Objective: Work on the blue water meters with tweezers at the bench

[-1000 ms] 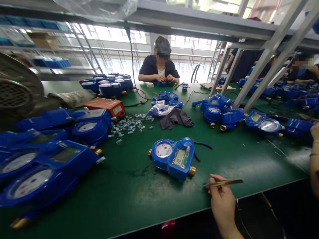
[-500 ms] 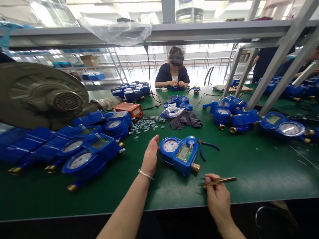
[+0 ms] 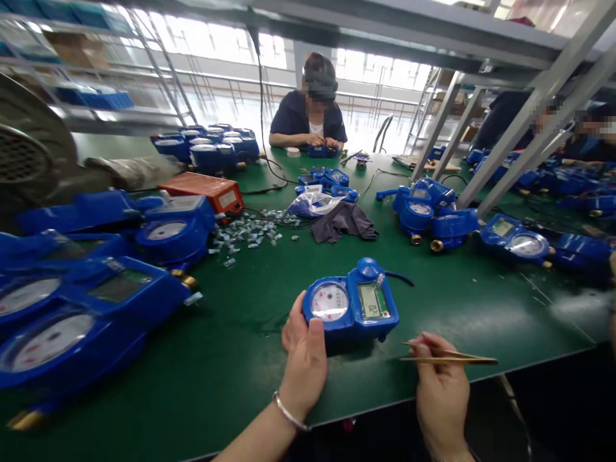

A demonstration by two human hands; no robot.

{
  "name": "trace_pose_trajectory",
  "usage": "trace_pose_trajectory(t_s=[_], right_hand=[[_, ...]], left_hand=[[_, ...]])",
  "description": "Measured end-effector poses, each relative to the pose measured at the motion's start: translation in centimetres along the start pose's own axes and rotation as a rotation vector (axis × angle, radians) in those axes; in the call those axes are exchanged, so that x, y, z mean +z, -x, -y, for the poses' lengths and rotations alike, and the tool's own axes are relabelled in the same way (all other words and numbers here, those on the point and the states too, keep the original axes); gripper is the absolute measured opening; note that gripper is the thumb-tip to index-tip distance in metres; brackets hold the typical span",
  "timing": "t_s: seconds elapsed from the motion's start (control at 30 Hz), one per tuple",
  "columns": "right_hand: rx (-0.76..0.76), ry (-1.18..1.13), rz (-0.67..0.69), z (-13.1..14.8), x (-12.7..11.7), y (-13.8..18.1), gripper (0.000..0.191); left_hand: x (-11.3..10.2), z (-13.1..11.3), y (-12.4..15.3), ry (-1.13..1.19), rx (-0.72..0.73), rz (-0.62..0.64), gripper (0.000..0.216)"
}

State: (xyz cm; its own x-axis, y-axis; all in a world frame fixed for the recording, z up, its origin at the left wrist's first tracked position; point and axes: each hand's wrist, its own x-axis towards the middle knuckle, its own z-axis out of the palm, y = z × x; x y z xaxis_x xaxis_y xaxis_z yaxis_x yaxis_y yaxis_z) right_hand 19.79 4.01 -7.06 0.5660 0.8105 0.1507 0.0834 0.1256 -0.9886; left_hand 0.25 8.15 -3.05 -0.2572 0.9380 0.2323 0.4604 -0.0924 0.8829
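My left hand (image 3: pixel 304 356) grips the left end of a blue water meter (image 3: pixel 353 304) with a round white dial and a small green display. The meter is tilted up towards me near the front edge of the green table (image 3: pixel 250 359). My right hand (image 3: pixel 443 391) is closed on brass tweezers (image 3: pixel 450 357), whose tips point left towards the meter's right side, a short way from it. A silver bracelet sits on my left wrist.
Several blue meters (image 3: pixel 96 289) are piled at the left, and others (image 3: pixel 433 215) lie at the right. An orange box (image 3: pixel 205 190), small metal clips (image 3: pixel 248 232), a grey cloth (image 3: pixel 342 222) and a plastic bag (image 3: pixel 312 202) lie mid-table. A person (image 3: pixel 308 109) works opposite. Slanted metal struts (image 3: pixel 520 122) stand at the right.
My left hand came in from the left, took hold of the meter, and drew it nearer and turned it to face me. My right hand keeps the tweezers.
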Motion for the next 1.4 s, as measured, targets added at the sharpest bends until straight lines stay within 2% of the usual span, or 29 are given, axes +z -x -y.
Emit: trace_pose_trajectory(t_s=[0.07, 0.1, 0.13, 0.2, 0.23, 0.27, 0.3, 0.33, 0.4, 0.43, 0.47, 0.53, 0.63, 0.8, 1.0, 1.13, 1.27, 1.4], right_hand=[[-0.166, -0.051, -0.025, 2.2, 0.7, 0.5, 0.022], [-0.289, -0.083, 0.007, 3.5, 1.1, 0.6, 0.019], [-0.421, -0.107, 0.073, 4.8, 1.6, 0.6, 0.017], [-0.618, -0.069, 0.244, 7.3, 2.6, 0.2, 0.015], [-0.665, -0.010, 0.318, 8.3, 3.2, -0.2, 0.014], [-0.686, 0.067, 0.369, 9.1, 3.7, -0.7, 0.013], [-0.691, 0.145, 0.402, 9.7, 4.1, -1.2, 0.011], [-0.684, 0.217, 0.428, 10.0, 4.6, -1.8, 0.009], [-0.682, 0.324, 0.469, 10.2, 5.4, -2.7, 0.007], [-0.684, 0.369, 0.487, 10.1, 5.7, -3.1, 0.007], [-0.687, 0.412, 0.508, 9.9, 5.9, -3.4, 0.007], [-0.690, 0.479, 0.534, 9.5, 6.3, -3.7, 0.007], [-0.697, 0.522, 0.556, 9.2, 6.4, -3.7, 0.006], [-0.673, 0.500, 0.594, 9.2, 6.6, -3.7, 0.008], [-0.761, 0.533, 0.640, 9.1, 6.5, -3.9, 0.007], [-0.823, 0.500, 0.622, 9.2, 6.6, -3.5, 0.008], [-0.830, 0.518, 0.615, 9.4, 6.8, -3.2, 0.007], [-0.845, 0.560, 0.670, 9.8, 6.6, -3.5, 0.009]], left_hand=[[-0.6, 0.1, 0.2, -0.093, 0.049, 0.077, 0.059], [-1.0, 0.1, 0.3, -0.124, 0.089, 0.087, 0.060], [-1.5, 0.0, 0.5, -0.138, 0.135, 0.063, 0.061], [-2.6, -0.5, 0.9, -0.090, 0.227, -0.073, 0.057], [-3.1, -0.9, 1.2, -0.019, 0.252, -0.114, 0.049], [-3.6, -1.3, 1.4, 0.071, 0.248, -0.075, 0.035], [-3.9, -1.7, 1.6, 0.170, 0.196, 0.052, 0.021], [-4.0, -2.1, 1.7, 0.272, 0.090, 0.261, 0.018], [-3.7, -2.7, 1.5, 0.462, -0.245, 0.713, 0.036], [-3.3, -2.8, 1.3, 0.550, -0.413, 0.855, 0.039], [-2.8, -2.8, 1.0, 0.638, -0.548, 0.918, 0.038], [-1.7, -2.5, 0.4, 0.789, -0.684, 0.899, 0.032], [-0.6, -1.7, -0.1, 0.913, -0.740, 0.856, 0.027], [-0.1, -0.2, 0.0, 1.075, -0.845, 0.917, 0.029], [0.5, 0.8, 0.4, 1.255, -0.854, 0.968, 0.033], [0.5, 0.7, 0.5, 1.325, -0.854, 1.013, 0.031], [0.4, 0.5, 0.6, 1.345, -0.866, 1.007, 0.033], [0.5, 0.5, 0.6, 1.343, -0.856, 1.019, 0.035]])
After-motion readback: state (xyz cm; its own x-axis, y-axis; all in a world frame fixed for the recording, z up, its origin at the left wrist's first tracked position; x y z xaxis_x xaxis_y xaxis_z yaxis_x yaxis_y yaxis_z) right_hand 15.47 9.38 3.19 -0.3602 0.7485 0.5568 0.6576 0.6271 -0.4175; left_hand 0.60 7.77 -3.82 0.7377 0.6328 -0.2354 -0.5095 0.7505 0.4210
